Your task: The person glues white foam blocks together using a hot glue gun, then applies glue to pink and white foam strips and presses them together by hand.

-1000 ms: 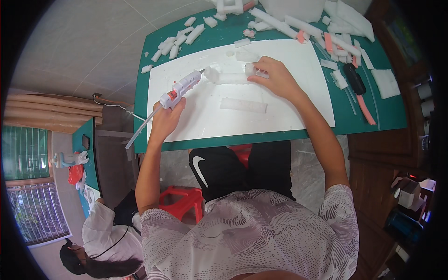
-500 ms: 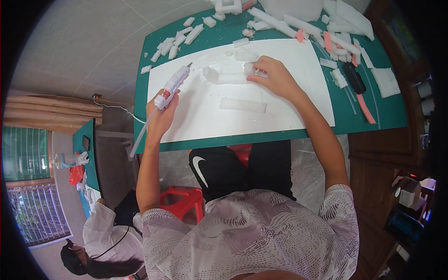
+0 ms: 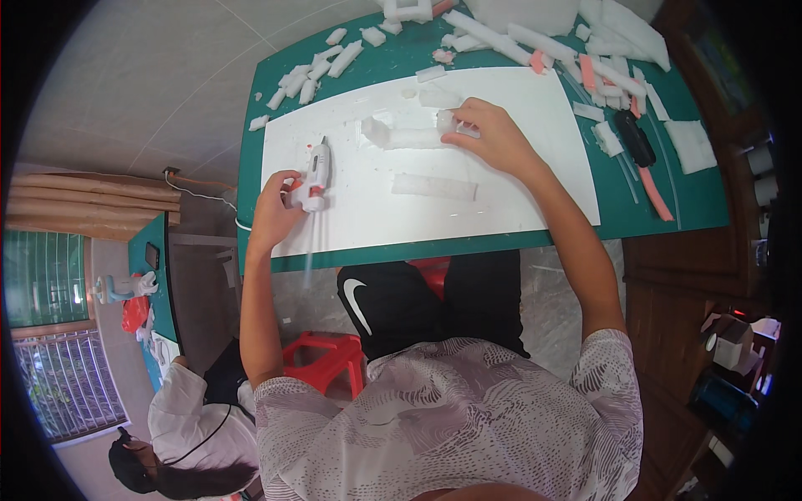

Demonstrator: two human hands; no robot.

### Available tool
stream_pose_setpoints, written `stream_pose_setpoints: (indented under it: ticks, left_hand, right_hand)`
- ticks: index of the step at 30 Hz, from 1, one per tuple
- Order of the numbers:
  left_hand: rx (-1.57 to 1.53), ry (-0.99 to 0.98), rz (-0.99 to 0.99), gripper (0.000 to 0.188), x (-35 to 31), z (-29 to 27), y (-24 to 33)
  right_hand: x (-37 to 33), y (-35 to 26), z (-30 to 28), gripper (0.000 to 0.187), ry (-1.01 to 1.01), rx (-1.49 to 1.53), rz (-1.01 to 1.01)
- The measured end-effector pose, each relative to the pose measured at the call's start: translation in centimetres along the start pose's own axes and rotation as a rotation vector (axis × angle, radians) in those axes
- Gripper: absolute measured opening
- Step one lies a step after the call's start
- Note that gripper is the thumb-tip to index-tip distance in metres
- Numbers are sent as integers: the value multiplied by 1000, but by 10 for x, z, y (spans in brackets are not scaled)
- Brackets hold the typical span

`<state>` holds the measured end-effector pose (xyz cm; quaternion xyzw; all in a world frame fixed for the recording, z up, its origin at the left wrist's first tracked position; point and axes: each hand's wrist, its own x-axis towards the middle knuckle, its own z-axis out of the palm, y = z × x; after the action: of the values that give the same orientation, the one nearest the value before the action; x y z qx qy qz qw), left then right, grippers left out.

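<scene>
Since a moment ago, the glue gun is swinging to the board's left, the left hand gripping it; the right hand is pinching a foam block at the foam strip's right end. Nearer, black legwear is showing a white logo.

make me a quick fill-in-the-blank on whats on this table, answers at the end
1. The white glue gun is at the person's ____ hand, its nozzle directed up the picture.
2. The other hand pinches a small foam block at the ____ end of a longer foam strip.
3. The large sheet beneath these foam pieces is ____ in colour.
4. The tabletop under that sheet is ____ in colour.

Missing words: left; right; white; green.
</scene>
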<state>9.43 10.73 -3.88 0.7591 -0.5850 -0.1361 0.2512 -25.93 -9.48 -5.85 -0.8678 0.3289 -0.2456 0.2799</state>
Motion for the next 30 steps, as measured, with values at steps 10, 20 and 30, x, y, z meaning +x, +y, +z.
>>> stream_pose_setpoints:
  ticks: [10,20,30]
  left_hand:
    - [31,52,189,29,-12,-3,82]
    - [180,-150,823,35,12,101,167]
    - [117,81,782,36,40,49,169]
  right_hand:
    - [0,5,0,39,32,40,-48]
    - [0,14,9,35,137,94,-148]
    - [0,12,6,37,104,140,-101]
